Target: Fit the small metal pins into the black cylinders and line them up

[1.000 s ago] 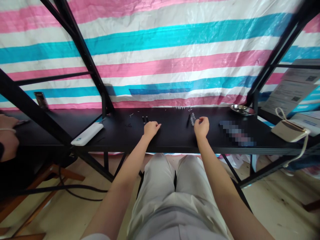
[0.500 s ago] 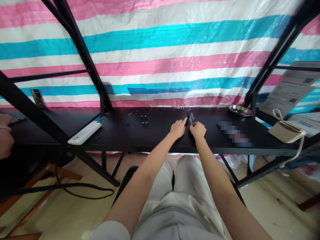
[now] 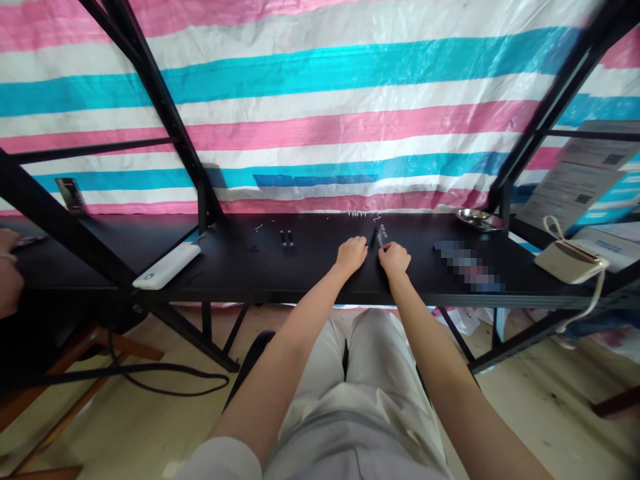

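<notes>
Both of my hands rest on the black table (image 3: 310, 280), close together near its middle. My left hand (image 3: 351, 254) lies knuckles up with its fingers curled under, just left of a small black stick-like piece (image 3: 373, 237). My right hand (image 3: 395, 258) is also curled, its fingertips pinched beside a short clear ridged strip (image 3: 383, 235). What the right fingers hold, if anything, is too small to make out. Two small black pieces (image 3: 287, 239) lie further left on the table.
A white power bank (image 3: 167, 265) lies at the table's left front, a metal dish (image 3: 477, 219) at the back right, and a white corded device (image 3: 570, 260) on the right. Black frame posts (image 3: 200, 193) rise behind. Another person's hand (image 3: 7, 280) shows at the far left.
My left hand travelled right from the two black pieces to beside my right hand, reached toward the black stick, then drew back slightly with its fingers curled. The right hand shifted little.
</notes>
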Tool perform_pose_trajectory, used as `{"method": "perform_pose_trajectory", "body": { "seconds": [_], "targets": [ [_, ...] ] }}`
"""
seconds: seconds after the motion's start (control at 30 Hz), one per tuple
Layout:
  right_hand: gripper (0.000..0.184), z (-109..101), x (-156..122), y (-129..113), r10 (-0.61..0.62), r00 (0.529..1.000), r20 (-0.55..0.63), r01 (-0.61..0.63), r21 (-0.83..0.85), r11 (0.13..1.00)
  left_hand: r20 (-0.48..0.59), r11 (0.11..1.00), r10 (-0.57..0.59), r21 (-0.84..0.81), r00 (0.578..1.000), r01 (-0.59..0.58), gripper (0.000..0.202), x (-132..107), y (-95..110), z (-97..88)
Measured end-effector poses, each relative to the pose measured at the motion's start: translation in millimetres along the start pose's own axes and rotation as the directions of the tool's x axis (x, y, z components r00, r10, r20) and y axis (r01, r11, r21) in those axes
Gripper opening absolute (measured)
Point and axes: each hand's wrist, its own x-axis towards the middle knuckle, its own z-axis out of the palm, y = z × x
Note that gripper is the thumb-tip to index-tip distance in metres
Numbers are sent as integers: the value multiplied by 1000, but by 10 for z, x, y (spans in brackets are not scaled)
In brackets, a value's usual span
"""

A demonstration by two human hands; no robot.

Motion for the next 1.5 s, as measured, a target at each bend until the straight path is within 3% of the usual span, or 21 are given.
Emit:
{"method": "perform_pose_trajectory", "body": {
  "seconds": [0.13,0.3,0.4,0.47,0.53,0.63,0.7,0.9,1.17,1.3,1.5],
  "targets": [
    [23,9,17,-1,9,1000,4,-9,4,1000,-77,989,-4,-148,997,-7,11,-109,-227,-63],
    [21,10,22,1,0,1000,27,1,-6,1000,-212,937,-148,-341,966,69,9,-257,-415,-127],
    [20,10,-9,-19,-135,990,33,136,-28,990,-318,918,-174,-394,932,37,9,-297,-430,-152],
    [19,14,-47,-56,-309,951,15,309,-52,950,-376,918,-173,-396,910,11,8,-311,-413,-172],
    [18,23,-92,-108,-472,882,-6,469,-91,878,-415,925,-174,-380,893,3,8,-325,-387,-196],
    [16,48,-145,-179,-602,798,-16,593,-155,790,-446,936,-157,-353,881,-12,7,-344,-355,-224],
    [15,65,-160,-203,-627,779,-16,615,-180,768,-450,939,-139,-344,882,-27,8,-353,-344,-232],
    [16,77,-159,-206,-608,794,-14,596,-184,782,-411,940,-146,-342,900,-3,11,-366,-333,-244],
    [16,36,-195,-240,-669,743,33,666,-136,733,-310,940,-136,-339,941,24,16,-376,-310,-267],
    [17,3,-208,-255,-706,708,25,703,-118,701,-251,907,-117,-421,961,1,12,-370,-316,-239],
    [21,-10,-222,-267,-733,680,-7,732,-52,679,-265,830,-211,-557,941,29,17,-354,-346,-217]
  ]
}}
